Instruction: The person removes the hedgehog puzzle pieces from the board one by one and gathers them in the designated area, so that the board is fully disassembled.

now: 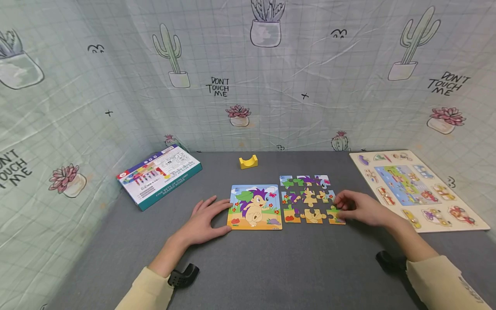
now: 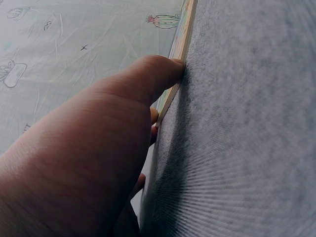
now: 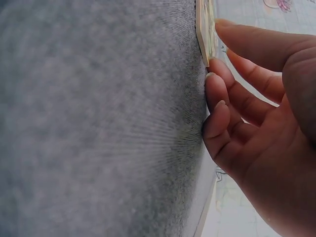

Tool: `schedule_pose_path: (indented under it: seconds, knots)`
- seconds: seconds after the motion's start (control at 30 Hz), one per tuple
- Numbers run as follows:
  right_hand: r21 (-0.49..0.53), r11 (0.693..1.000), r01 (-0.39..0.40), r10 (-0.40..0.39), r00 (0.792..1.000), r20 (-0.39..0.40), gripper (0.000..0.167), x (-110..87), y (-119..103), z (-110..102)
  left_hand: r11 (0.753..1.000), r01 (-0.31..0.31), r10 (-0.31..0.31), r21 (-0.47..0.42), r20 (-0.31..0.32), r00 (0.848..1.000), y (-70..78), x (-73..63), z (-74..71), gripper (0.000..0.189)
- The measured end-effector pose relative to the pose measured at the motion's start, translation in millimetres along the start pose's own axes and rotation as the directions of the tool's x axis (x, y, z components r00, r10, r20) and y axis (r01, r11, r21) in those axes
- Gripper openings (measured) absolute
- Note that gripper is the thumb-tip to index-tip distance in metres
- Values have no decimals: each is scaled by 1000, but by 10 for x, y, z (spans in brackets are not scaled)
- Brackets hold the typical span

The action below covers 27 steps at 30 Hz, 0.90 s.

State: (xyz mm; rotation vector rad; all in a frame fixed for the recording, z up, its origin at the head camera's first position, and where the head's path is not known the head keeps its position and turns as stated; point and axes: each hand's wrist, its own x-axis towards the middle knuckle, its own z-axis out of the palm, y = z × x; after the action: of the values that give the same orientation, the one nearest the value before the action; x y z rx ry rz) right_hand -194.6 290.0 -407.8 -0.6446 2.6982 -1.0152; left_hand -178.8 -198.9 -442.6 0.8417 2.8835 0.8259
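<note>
A square hedgehog picture board (image 1: pixel 255 207) lies flat in the middle of the table. My left hand (image 1: pixel 205 219) touches its left edge with thumb and fingers extended; the left wrist view shows the thumb (image 2: pixel 160 74) against the board's side. To the right, several jigsaw pieces (image 1: pixel 309 196) of the same picture lie in spaced rows. My right hand (image 1: pixel 362 209) holds the lower right puzzle piece (image 1: pixel 334 218) between thumb and finger, on the table. In the right wrist view the other fingers (image 3: pixel 217 121) are curled beside it, against the table.
A boxed toy set (image 1: pixel 159 174) lies at the left rear. Behind the picture board sits a small yellow curved block (image 1: pixel 248 162). A large wooden knob puzzle board (image 1: pixel 418 189) lies at the right, close to my right forearm. A printed curtain (image 1: pixel 279 107) hangs along the table's back.
</note>
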Motion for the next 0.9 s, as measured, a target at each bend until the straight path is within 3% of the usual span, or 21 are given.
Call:
schedule_pose_path:
  seconds: [0.3,0.9]
  knots:
    - [-79,995,65,-63,998,29,45,-48,-26,8,1000,-15,15,-5,-7,1000,-1,-1,0,65]
    - [-90,993,71,-68,997,42,41,-81,-17,15,1000,-17,17,-1,-5,1000,-10,5,10,64]
